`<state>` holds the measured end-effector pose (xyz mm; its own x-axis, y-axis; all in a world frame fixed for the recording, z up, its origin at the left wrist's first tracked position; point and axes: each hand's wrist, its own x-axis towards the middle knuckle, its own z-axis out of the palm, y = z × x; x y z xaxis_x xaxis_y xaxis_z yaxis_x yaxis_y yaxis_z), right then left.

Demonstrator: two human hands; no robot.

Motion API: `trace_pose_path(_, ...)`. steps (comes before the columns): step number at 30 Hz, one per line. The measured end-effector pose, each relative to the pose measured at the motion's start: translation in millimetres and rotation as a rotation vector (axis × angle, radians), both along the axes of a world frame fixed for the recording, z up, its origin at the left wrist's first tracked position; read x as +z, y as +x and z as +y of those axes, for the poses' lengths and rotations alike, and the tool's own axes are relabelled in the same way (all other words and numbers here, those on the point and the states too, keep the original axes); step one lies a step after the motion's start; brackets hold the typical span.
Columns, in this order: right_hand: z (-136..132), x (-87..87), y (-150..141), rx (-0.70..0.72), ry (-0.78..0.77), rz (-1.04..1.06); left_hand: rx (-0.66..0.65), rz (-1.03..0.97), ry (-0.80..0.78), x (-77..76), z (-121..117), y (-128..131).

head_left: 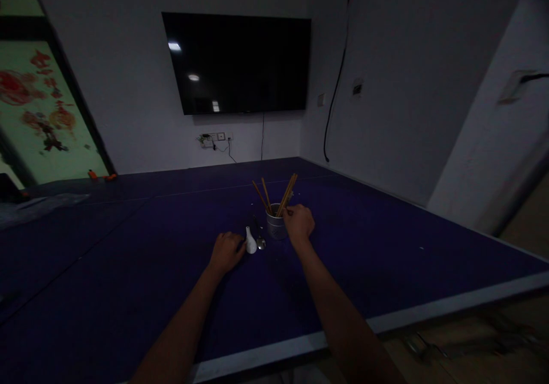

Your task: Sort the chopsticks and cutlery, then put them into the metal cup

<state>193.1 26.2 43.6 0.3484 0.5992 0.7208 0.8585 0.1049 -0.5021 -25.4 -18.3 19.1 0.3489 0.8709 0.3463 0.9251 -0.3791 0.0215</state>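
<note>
A grey cup (277, 227) stands on the dark purple tabletop with several wooden chopsticks (288, 193) leaning in it. My right hand (300, 223) is at the cup's right rim, its fingers pinched together by the chopsticks; what lies between the fingertips is too dark to make out. Left of the cup, a white ceramic spoon (251, 242) and a metal spoon (261, 242) lie side by side. My left hand (227, 251) rests on the table just left of the white spoon, fingers bent and slightly apart. Its fingertips are close to that spoon; contact is unclear.
The large table (141, 292) has a pale front edge (403, 314). A television (240, 64) hangs on the far wall above sockets (218, 136) with cables. Clear plastic (47, 204) and small orange objects (102, 175) lie at the far left. A black cable (337, 87) hangs by the right wall.
</note>
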Motion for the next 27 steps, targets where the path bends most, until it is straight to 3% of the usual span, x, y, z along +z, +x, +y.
trace_pose_path(7,1.8,0.5,0.3,0.085,0.052,0.196,0.003,0.019,0.007,0.5,-0.7,0.9)
trace_pose_path(16,14.6,-7.7,9.9,0.159,0.076,0.246,-0.037,-0.037,0.075,-8.1,3.8,-0.1)
trace_pose_path(22,19.6,-12.6,10.1,0.213,0.078,0.219,-0.205,-0.100,0.148,-19.2,6.9,1.2)
trace_pose_path(27,19.2,-16.2,6.2,0.228,0.076,0.213,-0.265,-0.072,0.060,-29.5,8.5,3.9)
